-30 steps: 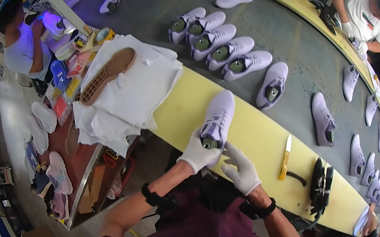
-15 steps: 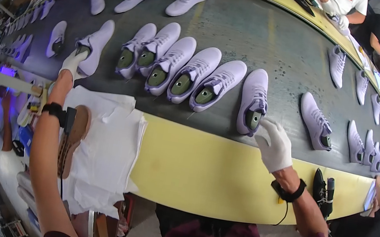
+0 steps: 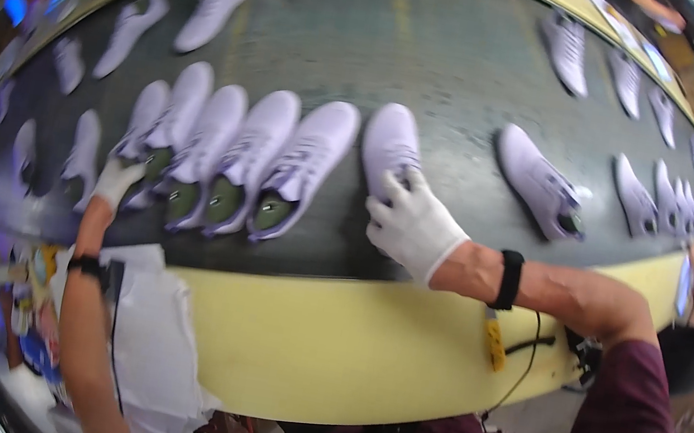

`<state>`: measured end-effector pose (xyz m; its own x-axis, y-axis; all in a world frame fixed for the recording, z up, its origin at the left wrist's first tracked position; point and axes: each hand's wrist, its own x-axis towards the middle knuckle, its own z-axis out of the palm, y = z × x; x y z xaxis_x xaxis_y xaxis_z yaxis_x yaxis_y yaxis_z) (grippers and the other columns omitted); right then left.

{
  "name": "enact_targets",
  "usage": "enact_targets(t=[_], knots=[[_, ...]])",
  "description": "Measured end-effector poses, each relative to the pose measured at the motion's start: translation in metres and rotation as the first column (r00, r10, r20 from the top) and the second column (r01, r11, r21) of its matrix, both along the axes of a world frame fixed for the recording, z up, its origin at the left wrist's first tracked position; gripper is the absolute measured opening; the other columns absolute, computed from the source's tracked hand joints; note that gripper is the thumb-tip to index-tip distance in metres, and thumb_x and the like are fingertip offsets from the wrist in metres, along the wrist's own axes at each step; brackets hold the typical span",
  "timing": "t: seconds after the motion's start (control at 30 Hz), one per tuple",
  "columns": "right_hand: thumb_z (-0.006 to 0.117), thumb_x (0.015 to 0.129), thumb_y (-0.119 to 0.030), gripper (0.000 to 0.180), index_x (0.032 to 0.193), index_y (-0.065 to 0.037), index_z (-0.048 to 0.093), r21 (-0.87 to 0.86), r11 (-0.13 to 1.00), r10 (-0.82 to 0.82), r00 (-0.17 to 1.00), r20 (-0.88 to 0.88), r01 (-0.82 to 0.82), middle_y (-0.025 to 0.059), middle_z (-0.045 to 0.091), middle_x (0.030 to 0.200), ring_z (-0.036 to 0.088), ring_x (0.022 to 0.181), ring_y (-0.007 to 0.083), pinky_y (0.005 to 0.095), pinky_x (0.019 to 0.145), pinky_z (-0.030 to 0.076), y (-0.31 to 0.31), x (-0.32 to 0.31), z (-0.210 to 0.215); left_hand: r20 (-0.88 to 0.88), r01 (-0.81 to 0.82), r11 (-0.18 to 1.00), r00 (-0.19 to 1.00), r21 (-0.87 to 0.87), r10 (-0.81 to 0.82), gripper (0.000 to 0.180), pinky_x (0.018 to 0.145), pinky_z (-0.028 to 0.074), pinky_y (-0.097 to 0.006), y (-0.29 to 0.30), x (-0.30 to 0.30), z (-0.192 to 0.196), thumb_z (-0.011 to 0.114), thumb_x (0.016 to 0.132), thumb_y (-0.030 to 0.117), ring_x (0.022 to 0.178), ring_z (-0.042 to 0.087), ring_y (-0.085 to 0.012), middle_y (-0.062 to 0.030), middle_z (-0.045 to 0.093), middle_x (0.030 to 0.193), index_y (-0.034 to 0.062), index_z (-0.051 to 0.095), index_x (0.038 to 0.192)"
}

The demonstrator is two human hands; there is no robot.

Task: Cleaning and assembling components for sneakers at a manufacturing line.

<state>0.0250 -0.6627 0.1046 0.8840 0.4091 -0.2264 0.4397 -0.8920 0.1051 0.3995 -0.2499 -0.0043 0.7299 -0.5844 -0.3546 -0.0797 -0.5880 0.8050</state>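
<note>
My left hand [image 3: 116, 181], in a white glove, has its fingers closed at the heel of a lilac sneaker [image 3: 146, 117], the leftmost of a close-set row. My right hand [image 3: 416, 233], gloved too, curls over the opening of another lilac sneaker [image 3: 390, 137] to the right of that row; its heel is hidden under the glove. Between the hands stand several more sneakers, among them a lilac sneaker [image 3: 313, 156] with a dark green insole, its toe pointing away from me. All rest on a dark belt [image 3: 444, 77].
A yellow ledge [image 3: 280, 343] borders the belt on my side, with stacked white sheets [image 3: 153, 331] at left and a yellow-handled tool [image 3: 494, 340] at right. A single sneaker [image 3: 541, 180] lies right of my right hand. More sneakers stand along both ends of the belt.
The view has shifted, so the row appears farther left. My left hand has left one sneaker for the row's leftmost one. My right hand has moved from beside a heel onto that sneaker.
</note>
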Motion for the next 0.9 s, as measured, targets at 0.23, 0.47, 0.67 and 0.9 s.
enact_targets(t=[0.23, 0.47, 0.67, 0.9], knots=[[0.071, 0.085, -0.024, 0.016, 0.098, -0.020, 0.080, -0.261, 0.960, -0.110, 0.993, -0.032, 0.098, 0.0045, 0.067, 0.118, 0.051, 0.134, 0.0329, 0.0593, 0.114, 0.044, -0.097, -0.050, 0.008, 0.269, -0.238, 0.966, 0.941, 0.099, 0.204, 0.104, 0.111, 0.046, -0.038, -0.002, -0.091, 0.005, 0.085, 0.069, 0.018, 0.125, 0.057, -0.0307, -0.0195, 0.056, 0.137, -0.0055, 0.032, 0.155], [0.070, 0.086, -0.018, 0.025, 0.110, -0.018, 0.078, -0.419, 0.876, -0.218, 0.971, 0.099, 0.239, 0.0094, 0.061, 0.140, 0.044, 0.144, 0.0362, 0.0588, 0.121, 0.034, -0.220, -0.100, 0.000, 0.229, -0.262, 0.941, 0.950, 0.214, 0.213, 0.107, 0.111, 0.052, -0.047, -0.223, -0.243, 0.037, 0.088, 0.067, 0.031, 0.132, 0.060, -0.0454, -0.0362, 0.057, 0.142, 0.0008, 0.035, 0.156], [0.073, 0.080, -0.007, 0.030, 0.110, -0.007, 0.072, -0.013, 0.967, -0.237, 0.923, 0.304, 0.253, 0.0160, 0.065, 0.129, 0.059, 0.124, 0.0345, 0.0485, 0.106, 0.046, -0.139, -0.126, 0.077, -0.769, -0.502, 0.770, 0.639, -0.394, 0.023, 0.063, 0.099, 0.056, -0.053, -0.208, -0.298, 0.055, 0.067, 0.085, 0.020, 0.112, 0.068, -0.0369, -0.0204, 0.067, 0.126, -0.0064, 0.053, 0.141], [0.075, 0.086, -0.008, 0.017, 0.103, -0.007, 0.072, 0.694, 0.682, -0.291, 0.956, -0.034, 0.232, 0.0109, 0.073, 0.104, 0.069, 0.097, 0.0341, 0.0449, 0.086, 0.055, 0.003, -0.252, 0.064, -0.876, -0.686, 0.561, 0.451, -0.463, -0.171, 0.075, 0.104, 0.055, -0.054, -0.090, -0.417, 0.070, 0.060, 0.084, 0.019, 0.124, 0.065, -0.0401, -0.0266, 0.061, 0.139, -0.0108, 0.042, 0.150]])
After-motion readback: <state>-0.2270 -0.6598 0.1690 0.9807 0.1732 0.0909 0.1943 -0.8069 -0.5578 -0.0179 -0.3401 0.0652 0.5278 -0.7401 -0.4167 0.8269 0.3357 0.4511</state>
